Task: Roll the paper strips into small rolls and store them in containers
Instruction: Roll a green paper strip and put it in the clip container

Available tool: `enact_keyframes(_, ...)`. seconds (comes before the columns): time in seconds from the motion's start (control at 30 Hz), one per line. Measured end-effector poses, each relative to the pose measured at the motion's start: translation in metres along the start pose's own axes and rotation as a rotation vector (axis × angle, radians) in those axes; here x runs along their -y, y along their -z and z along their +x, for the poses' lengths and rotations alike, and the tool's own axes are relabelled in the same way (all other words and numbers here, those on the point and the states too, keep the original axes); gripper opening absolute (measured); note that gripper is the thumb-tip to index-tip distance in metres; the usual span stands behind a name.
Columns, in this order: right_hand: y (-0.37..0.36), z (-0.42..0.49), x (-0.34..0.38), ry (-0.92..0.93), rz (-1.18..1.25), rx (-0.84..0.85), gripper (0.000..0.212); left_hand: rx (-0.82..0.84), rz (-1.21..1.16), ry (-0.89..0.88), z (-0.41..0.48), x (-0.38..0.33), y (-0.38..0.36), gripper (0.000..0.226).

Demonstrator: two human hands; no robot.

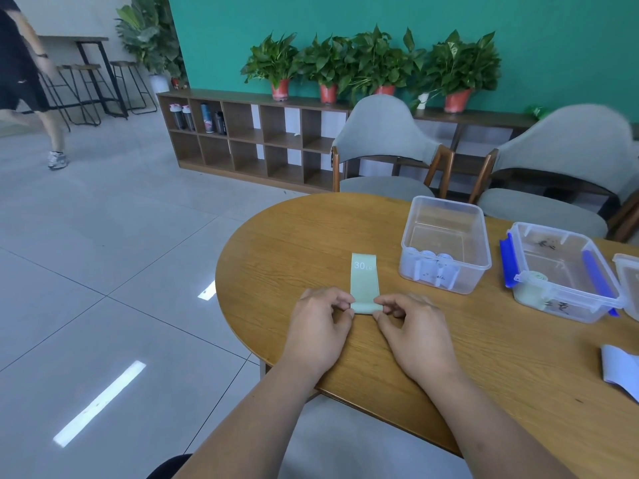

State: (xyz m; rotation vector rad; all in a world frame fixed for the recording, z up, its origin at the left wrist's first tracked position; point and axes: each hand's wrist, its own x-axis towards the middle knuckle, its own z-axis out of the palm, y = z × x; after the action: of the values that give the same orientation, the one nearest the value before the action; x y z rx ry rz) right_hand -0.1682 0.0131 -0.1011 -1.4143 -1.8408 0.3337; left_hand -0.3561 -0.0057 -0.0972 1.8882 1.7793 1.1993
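green strip (364,281) — rolled end pinched | left hand (320,321) | right hand (413,326)

head | worn, looks forward-down | close over table (311,236)

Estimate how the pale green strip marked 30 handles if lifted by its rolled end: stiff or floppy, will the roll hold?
Probably floppy: the green strip lies flat on the table and its near end curls tightly. Likely light: the left hand and right hand manage it with fingertip pinches. The roll may loosen if released, since both hands pinch its ends.
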Motion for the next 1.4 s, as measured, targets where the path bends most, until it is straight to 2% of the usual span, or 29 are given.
enact_keyframes(0.23,0.0,-0.0005,0.0022,-0.001,-0.006,0.004,0.017,0.001,-0.007,0.006,-0.0009,-0.0029,0.0017,0.017)
enact_keyframes(0.73,0.0013,-0.0017,0.005,-0.047,-0.016,0.001,0.022,0.028,-0.008,-0.005,-0.0014,-0.005,0.0044,0.022)
enact_keyframes(1.1,-0.0005,-0.0016,0.0036,-0.013,-0.111,-0.057,0.018,0.044,0.035,-0.042,-0.0023,-0.004,0.004,0.03)
enact_keyframes(1.4,0.0013,-0.0029,0.0033,0.001,-0.061,-0.053,0.021,0.028,-0.003,0.005,-0.0024,-0.0062,0.0051,0.02)
